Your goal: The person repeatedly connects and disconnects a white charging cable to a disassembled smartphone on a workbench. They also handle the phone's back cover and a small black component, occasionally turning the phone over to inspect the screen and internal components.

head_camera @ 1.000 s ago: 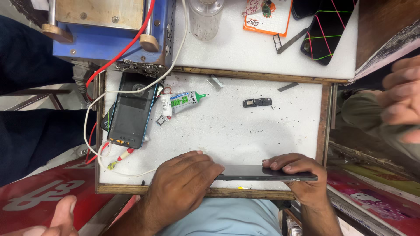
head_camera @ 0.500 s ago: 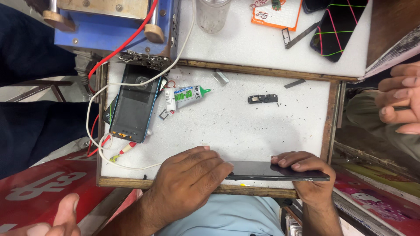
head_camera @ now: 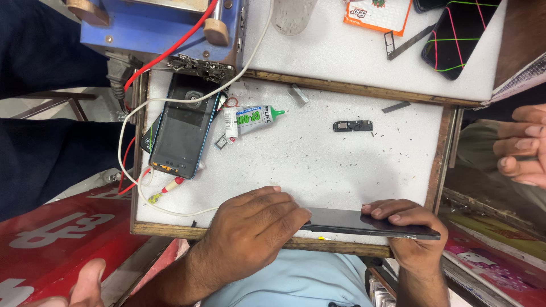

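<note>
Holding a dark phone panel [head_camera: 364, 223] flat at the near edge of the counter [head_camera: 318, 170], left hand [head_camera: 250, 230] spread over one end, right hand [head_camera: 406, 224] pinching the other. Imo next move needs steady, even pressure w/ both hands.

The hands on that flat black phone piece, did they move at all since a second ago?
Hardly. The left hand still lies flat over the dark panel at the tray's near edge, and the right hand still grips its other end. The glue tube and opened phone stayed put.
</note>
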